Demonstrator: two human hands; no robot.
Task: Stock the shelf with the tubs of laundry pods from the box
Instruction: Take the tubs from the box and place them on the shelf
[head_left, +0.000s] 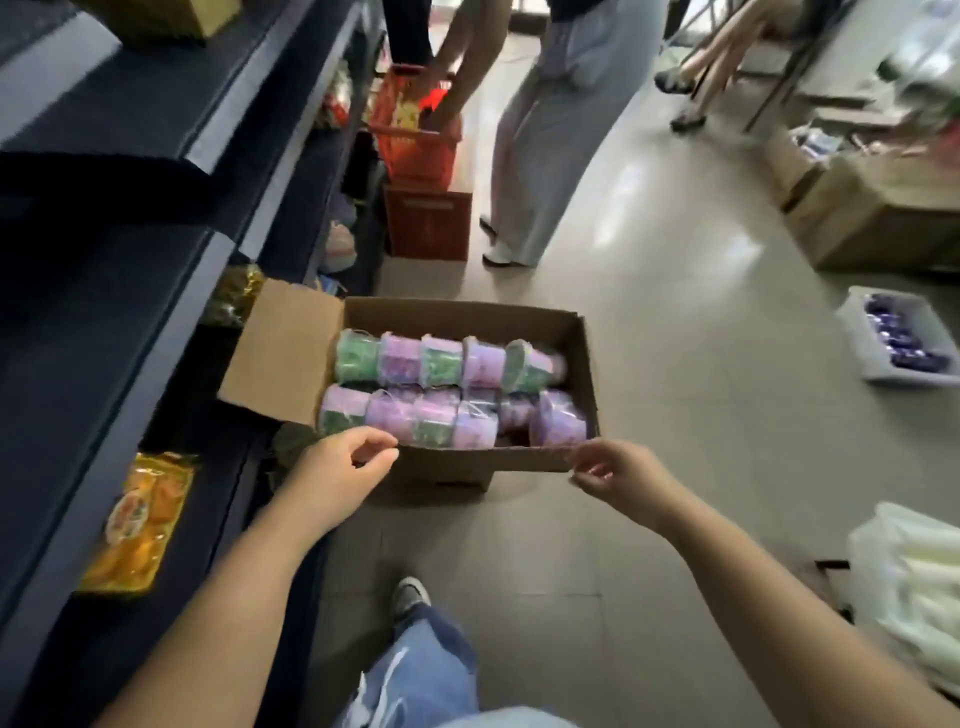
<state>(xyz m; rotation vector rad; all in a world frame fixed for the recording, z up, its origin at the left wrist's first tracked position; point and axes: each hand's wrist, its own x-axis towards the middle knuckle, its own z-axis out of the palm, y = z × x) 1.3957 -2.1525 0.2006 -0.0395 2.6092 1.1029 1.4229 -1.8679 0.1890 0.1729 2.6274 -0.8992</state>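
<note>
Tubs of laundry pods, pink and green, lie on their sides in two rows inside an open cardboard box on the tiled floor, close against the foot of the dark shelf unit. One flap of the box is folded out toward the shelves.

Both hands hover at the near rim, and none of the tubs is in either of them. The left hand is at the near left corner, thumb and fingers loosely curled with a gap between them and nothing held; the front row of tubs lies just beyond its fingertips. The right hand is at the near right corner, fingers bent toward the rim. Blur hides whether it pinches the cardboard or only touches it.

An orange packet lies on a lower shelf to the left. Farther down the aisle, a person in pale trousers stands beside a red basket.
</note>
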